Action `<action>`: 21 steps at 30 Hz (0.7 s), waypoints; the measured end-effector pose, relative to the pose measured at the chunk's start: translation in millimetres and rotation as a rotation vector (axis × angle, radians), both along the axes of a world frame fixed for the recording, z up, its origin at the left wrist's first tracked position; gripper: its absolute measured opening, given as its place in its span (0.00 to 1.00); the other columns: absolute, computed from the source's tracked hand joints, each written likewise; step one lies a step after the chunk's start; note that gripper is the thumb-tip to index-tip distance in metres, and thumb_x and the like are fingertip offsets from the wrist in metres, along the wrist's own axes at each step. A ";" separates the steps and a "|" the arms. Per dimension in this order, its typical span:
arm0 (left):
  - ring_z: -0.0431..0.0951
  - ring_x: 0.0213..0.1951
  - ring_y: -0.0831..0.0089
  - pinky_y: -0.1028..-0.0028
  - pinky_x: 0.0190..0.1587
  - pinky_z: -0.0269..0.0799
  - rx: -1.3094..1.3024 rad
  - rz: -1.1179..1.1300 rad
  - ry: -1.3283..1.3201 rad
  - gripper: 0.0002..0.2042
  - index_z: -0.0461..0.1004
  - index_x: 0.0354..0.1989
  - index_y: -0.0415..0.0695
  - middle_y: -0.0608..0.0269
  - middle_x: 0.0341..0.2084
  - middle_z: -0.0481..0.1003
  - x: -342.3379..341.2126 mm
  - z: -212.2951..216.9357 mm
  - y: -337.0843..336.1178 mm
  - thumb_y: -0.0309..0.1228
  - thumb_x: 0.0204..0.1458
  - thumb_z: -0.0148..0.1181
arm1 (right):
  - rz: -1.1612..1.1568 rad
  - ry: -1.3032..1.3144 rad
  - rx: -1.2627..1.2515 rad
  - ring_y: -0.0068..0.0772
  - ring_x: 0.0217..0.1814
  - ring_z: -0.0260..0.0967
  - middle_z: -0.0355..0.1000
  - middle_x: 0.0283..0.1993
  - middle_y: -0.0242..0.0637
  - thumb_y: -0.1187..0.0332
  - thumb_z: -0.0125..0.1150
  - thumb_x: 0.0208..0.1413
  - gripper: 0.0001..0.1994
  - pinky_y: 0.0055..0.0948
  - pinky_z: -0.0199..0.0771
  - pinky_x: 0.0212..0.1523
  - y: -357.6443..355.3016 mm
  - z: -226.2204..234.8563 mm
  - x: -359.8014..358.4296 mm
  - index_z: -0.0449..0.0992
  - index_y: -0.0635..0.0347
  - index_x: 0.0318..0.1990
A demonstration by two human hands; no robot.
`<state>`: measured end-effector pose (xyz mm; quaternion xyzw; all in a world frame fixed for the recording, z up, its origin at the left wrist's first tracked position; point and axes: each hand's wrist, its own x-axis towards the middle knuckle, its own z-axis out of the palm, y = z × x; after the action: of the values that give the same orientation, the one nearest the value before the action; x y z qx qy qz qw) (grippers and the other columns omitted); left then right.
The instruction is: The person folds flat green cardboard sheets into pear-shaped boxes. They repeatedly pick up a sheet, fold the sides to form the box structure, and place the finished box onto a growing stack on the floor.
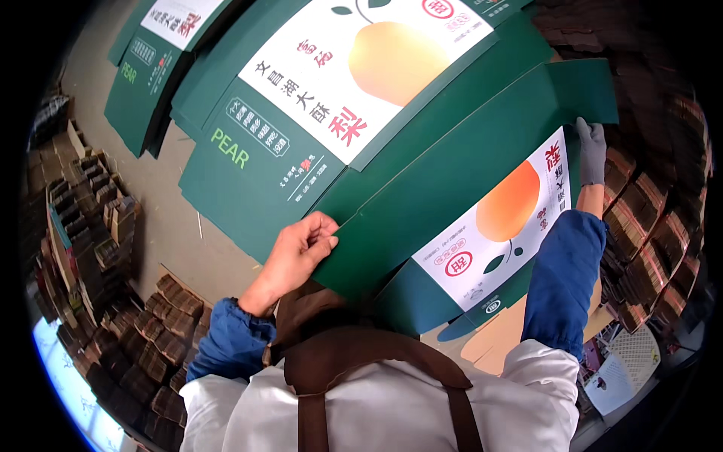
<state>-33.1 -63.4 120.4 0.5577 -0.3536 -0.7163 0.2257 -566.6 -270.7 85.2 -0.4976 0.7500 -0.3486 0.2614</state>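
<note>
While the bare left hand (296, 256) grips the near-left corner of a dark green, printed cardboard sheet (444, 188), the grey-gloved right hand (592, 154) bears on the sheet's far-right end. The left thumb and index finger pinch the corner between their tips; the remaining left fingers curl in behind them. The right fingers lie close together, extended along the end of the sheet; whether the right thumb pinches from behind cannot be told.

The sheet spans the space between the two sets of fingers. On the wearer's side of the line joining the fingertips, a white rectangular panel (452, 277) bears an orange round fruit, green leaves and a red circular emblem. Its far end lies just beside the right fingers.

Directly beyond the left fingertips lies a stack of flat, dark green cardboard sheets (252, 169), its top printed with a yellow-orange fruit on white. Farther beyond and to the left of the same fingertips lies a second green-and-white cardboard stack (143, 90).

Outward to the left of the left fingers stand bundles of brown cardboard (162, 320). Outward to the right of the right fingers stand similar brown bundles (640, 233).
</note>
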 end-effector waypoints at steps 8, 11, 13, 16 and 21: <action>0.71 0.30 0.82 0.80 0.33 0.67 -0.139 0.062 -0.235 0.06 0.70 0.42 0.37 0.67 0.28 0.73 -2.5 -43.7 -11.5 0.20 0.57 0.54 | -0.122 -0.099 -0.295 0.23 0.38 0.66 0.72 0.39 0.34 0.57 0.55 0.62 0.17 0.25 0.67 0.42 -43.6 27.2 51.7 0.72 0.67 0.42; 0.77 0.32 0.74 0.75 0.35 0.71 -0.232 0.133 -0.180 0.08 0.70 0.43 0.38 0.60 0.29 0.76 -6.8 -60.2 -10.9 0.20 0.56 0.55 | 0.025 0.121 -0.040 0.26 0.47 0.67 0.73 0.46 0.36 0.58 0.54 0.62 0.19 0.26 0.65 0.50 -63.7 10.8 16.8 0.72 0.66 0.50; 0.79 0.34 0.70 0.74 0.36 0.73 -0.255 0.127 -0.217 0.10 0.71 0.46 0.39 0.58 0.32 0.77 -8.2 -67.9 -11.0 0.19 0.55 0.56 | 0.110 0.401 -0.025 0.31 0.49 0.68 0.74 0.48 0.39 0.56 0.54 0.62 0.22 0.29 0.64 0.53 -70.3 0.3 32.2 0.71 0.64 0.55; 0.78 0.33 0.64 0.72 0.36 0.74 -0.534 0.103 -0.386 0.14 0.72 0.48 0.41 0.57 0.36 0.76 -10.4 -71.8 -12.8 0.19 0.52 0.58 | 0.048 0.553 -0.067 0.37 0.51 0.69 0.74 0.50 0.43 0.52 0.54 0.60 0.24 0.32 0.64 0.54 -77.8 -0.1 42.1 0.71 0.62 0.55; 0.74 0.32 0.65 0.70 0.34 0.73 -0.668 -0.061 -0.522 0.22 0.72 0.55 0.45 0.59 0.39 0.71 -10.8 -78.2 -19.5 0.19 0.48 0.62 | -0.059 0.728 -0.027 0.43 0.49 0.71 0.75 0.46 0.49 0.47 0.52 0.59 0.26 0.36 0.66 0.53 -93.2 -14.5 40.5 0.72 0.66 0.49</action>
<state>-43.9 -82.9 42.1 0.6056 -0.6281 -0.4035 0.2757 -526.1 -363.9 70.7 -0.5704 0.8035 -0.1659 -0.0395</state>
